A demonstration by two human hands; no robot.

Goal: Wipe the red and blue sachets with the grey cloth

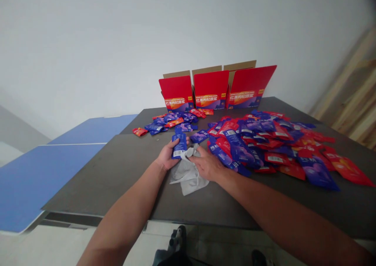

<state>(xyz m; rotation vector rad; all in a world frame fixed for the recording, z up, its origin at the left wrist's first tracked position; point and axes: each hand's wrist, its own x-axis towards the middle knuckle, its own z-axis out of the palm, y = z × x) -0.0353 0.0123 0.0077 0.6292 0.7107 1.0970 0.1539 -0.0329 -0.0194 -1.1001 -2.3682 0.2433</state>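
My left hand [168,156] is closed on a blue pouch [179,144], whose barcode end points toward me. In my right hand [205,163] a grey cloth [188,176] is bunched, pressed up close to the pouch's lower right corner. The rest of the cloth hangs down onto the dark table [129,180]. To the right of my right hand lies a large heap of red and blue pouches [258,137]. Beyond my left hand is a smaller group of pouches [173,121], also red and blue.
Three red cartons [211,90] with raised flaps stand in a row at the table's far side, near a white wall. A blue table [73,148] adjoins on the left. Wooden boards [358,97] lean at the right.
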